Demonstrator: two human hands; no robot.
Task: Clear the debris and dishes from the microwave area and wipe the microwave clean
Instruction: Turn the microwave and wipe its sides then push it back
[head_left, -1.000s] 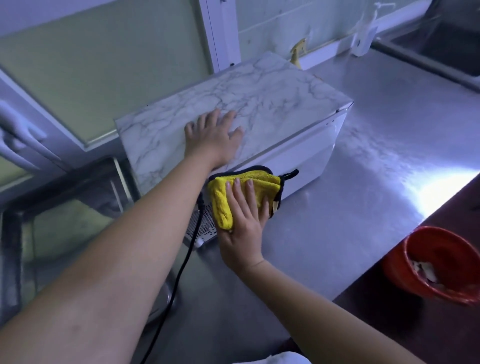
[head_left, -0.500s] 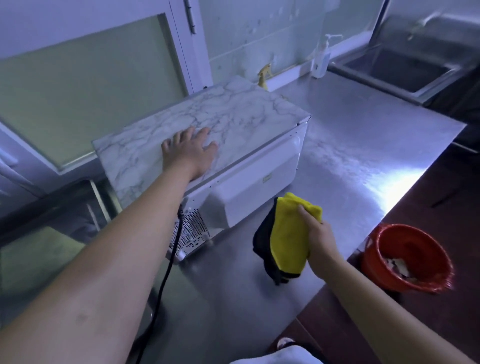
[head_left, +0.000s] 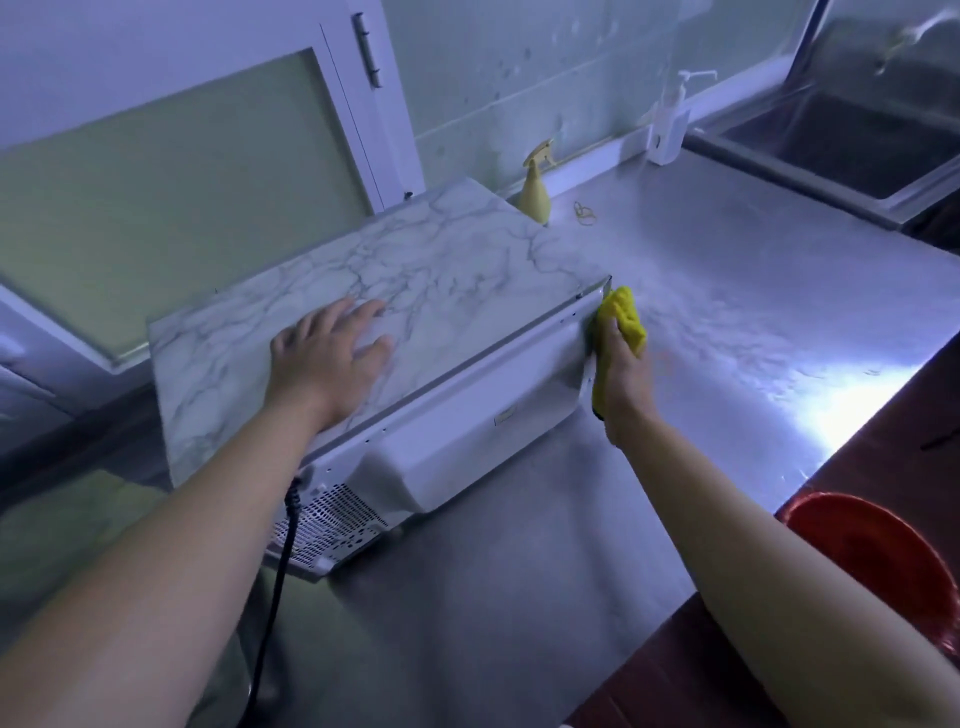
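Right, closest to us a black power cord (head_left: 274, 582) drops from the microwave's rear corner over the steel counter (head_left: 519, 597), and a red bucket (head_left: 878, 566) shows at the lower right. That cord is the worry: a hard sideways shove with the cloth could, I'd judge, skid the microwave (head_left: 467, 431) on slick steel and pull the cord taut. Bracing against that, the left hand (head_left: 332, 364) lies flat on the marble-patterned top, fingers spread wide, gripping nothing. Just beyond, the right hand (head_left: 621, 384) has its fingers curled round the yellow cloth (head_left: 626, 317) and presses it to the microwave's right side by the upper corner — cloth touching the panel, hand just outside it. Further back a yellow spray bottle (head_left: 537, 197) stands just behind the microwave — a careless sweep might topple it. Farthest off, a pump dispenser (head_left: 670, 124) and the sink (head_left: 857, 145).
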